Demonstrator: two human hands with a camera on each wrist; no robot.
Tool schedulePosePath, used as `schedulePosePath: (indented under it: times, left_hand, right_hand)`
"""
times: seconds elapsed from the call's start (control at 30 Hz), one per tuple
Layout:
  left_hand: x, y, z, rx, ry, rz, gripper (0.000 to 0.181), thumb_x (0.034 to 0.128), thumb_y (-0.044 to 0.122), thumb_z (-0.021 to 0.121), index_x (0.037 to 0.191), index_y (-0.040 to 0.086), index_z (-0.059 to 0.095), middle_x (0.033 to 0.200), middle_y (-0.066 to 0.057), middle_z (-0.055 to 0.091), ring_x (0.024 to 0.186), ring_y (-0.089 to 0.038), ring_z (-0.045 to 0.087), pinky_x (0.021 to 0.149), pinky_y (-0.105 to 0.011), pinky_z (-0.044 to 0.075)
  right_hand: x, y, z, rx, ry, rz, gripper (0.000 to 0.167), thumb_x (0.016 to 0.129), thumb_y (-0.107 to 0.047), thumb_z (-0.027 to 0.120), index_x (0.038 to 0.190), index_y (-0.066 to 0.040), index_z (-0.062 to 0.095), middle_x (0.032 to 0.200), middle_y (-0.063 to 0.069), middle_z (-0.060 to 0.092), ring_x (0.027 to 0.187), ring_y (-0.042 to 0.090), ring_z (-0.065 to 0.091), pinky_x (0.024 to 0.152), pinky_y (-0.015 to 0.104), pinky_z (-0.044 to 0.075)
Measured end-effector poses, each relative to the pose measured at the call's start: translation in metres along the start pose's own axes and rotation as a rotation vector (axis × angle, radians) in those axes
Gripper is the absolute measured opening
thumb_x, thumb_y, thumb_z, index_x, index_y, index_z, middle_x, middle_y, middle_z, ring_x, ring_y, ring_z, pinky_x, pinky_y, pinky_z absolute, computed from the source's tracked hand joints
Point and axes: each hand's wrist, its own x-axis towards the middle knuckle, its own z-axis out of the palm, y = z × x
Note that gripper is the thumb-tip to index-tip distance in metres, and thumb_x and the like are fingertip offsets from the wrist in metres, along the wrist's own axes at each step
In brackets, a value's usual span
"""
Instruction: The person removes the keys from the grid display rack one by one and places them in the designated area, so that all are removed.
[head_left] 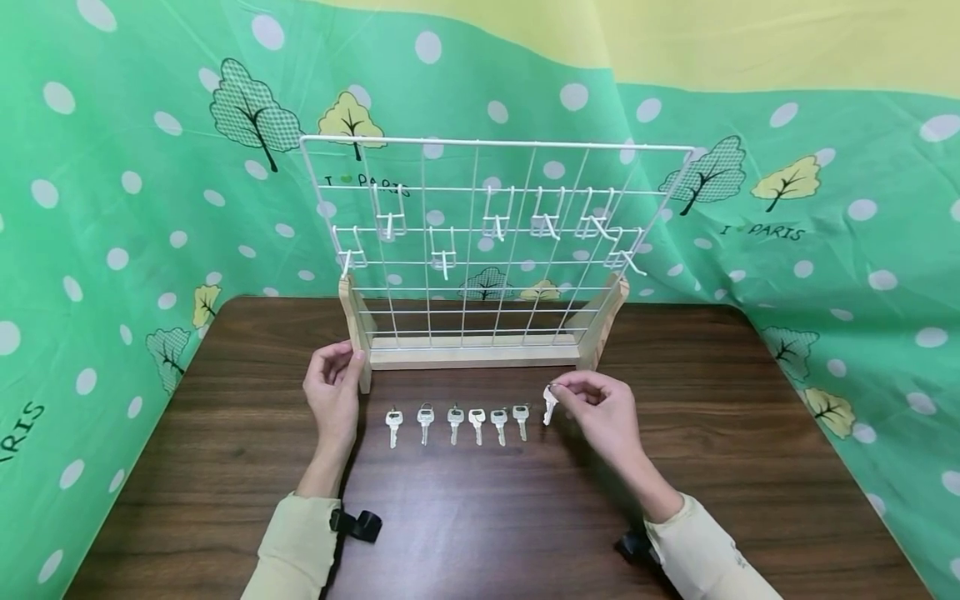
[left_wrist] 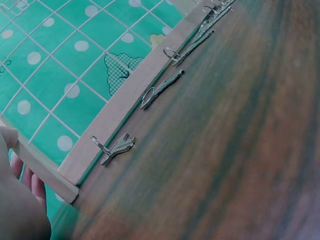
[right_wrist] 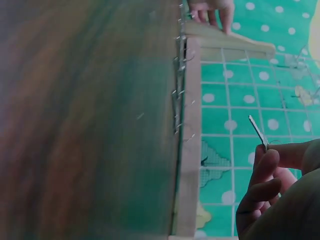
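My right hand [head_left: 606, 417] pinches a silver key [head_left: 551, 405] between thumb and fingertips, just above the table. In the right wrist view the same key [right_wrist: 257, 131] points away from the fingertips, with a thin ring at its head. At the rack's left end my left hand [head_left: 334, 392] grips the wooden side post [head_left: 356, 333], thumb on one face and fingers on the other, as the left wrist view shows. Several more silver keys [head_left: 454, 425] lie in a row before the rack, blades toward me. Small rings show on keys [left_wrist: 118, 150] in the left wrist view.
A white wire grid rack [head_left: 495, 143] stands on a pale wooden base [head_left: 474, 358]. Several white hooks [head_left: 497, 225] hang on it at two heights, prongs facing me. Behind the dark wooden table [head_left: 480, 517] hangs a green patterned cloth [head_left: 825, 333].
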Motion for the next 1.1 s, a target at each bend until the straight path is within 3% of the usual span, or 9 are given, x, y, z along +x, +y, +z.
schedulePosePath:
  times: [0.23, 0.5, 0.63, 0.83, 0.97, 1.1]
  left_hand:
    - [0.000, 0.000, -0.001, 0.001, 0.004, 0.002, 0.020, 0.0978, -0.011, 0.074, 0.114, -0.016, 0.064, 0.107, 0.002, 0.075, 0.102, -0.012, 0.072, 0.086, -0.019, 0.058]
    - [0.000, -0.001, -0.001, 0.006, -0.002, -0.002, 0.018, 0.0983, -0.010, 0.074, 0.113, -0.014, 0.065, 0.107, 0.002, 0.074, 0.102, -0.012, 0.071, 0.086, -0.019, 0.058]
    - [0.000, 0.000, 0.000, 0.001, -0.005, 0.003, 0.018, 0.0984, -0.010, 0.074, 0.113, -0.015, 0.065, 0.107, 0.002, 0.074, 0.102, -0.012, 0.071, 0.085, -0.019, 0.058]
    - [0.000, 0.001, 0.000, 0.007, -0.006, 0.003, 0.018, 0.0985, -0.009, 0.075, 0.114, -0.014, 0.065, 0.107, 0.002, 0.074, 0.102, -0.012, 0.071, 0.085, -0.019, 0.058]
    - [0.000, 0.001, 0.000, 0.011, -0.005, 0.001, 0.017, 0.0986, -0.009, 0.074, 0.113, -0.013, 0.066, 0.107, 0.002, 0.074, 0.102, -0.012, 0.071, 0.086, -0.019, 0.058]
    - [0.000, 0.001, 0.000, 0.014, -0.004, -0.003, 0.017, 0.0985, -0.010, 0.074, 0.113, -0.012, 0.066, 0.107, 0.002, 0.074, 0.102, -0.011, 0.071, 0.086, -0.019, 0.058]
  right_hand:
    - [0.005, 0.013, -0.005, -0.057, -0.062, 0.098, 0.006, 0.096, 0.002, 0.081, 0.100, 0.007, 0.081, 0.085, 0.014, 0.079, 0.060, 0.010, 0.064, 0.056, 0.025, 0.057]
    - [0.010, 0.035, -0.007, -0.153, -0.131, 0.192, 0.006, 0.098, -0.001, 0.082, 0.100, 0.004, 0.082, 0.087, 0.012, 0.081, 0.061, 0.010, 0.068, 0.060, 0.023, 0.059]
    - [0.011, 0.041, -0.007, -0.197, -0.130, 0.170, 0.004, 0.097, -0.004, 0.084, 0.097, 0.001, 0.084, 0.084, 0.011, 0.080, 0.062, 0.008, 0.067, 0.061, 0.021, 0.057]
    - [0.009, 0.046, -0.005, -0.348, -0.092, 0.060, 0.005, 0.090, -0.011, 0.090, 0.090, -0.008, 0.087, 0.073, -0.001, 0.071, 0.064, 0.003, 0.056, 0.059, 0.020, 0.043]
    - [0.008, 0.048, -0.002, -0.405, -0.075, -0.012, 0.005, 0.089, -0.006, 0.089, 0.087, -0.010, 0.086, 0.070, -0.003, 0.069, 0.063, 0.004, 0.054, 0.058, 0.021, 0.043]
    - [0.008, 0.048, 0.001, -0.471, -0.072, -0.017, 0.009, 0.088, -0.006, 0.089, 0.085, -0.013, 0.086, 0.071, -0.006, 0.071, 0.062, 0.004, 0.055, 0.059, 0.021, 0.044]
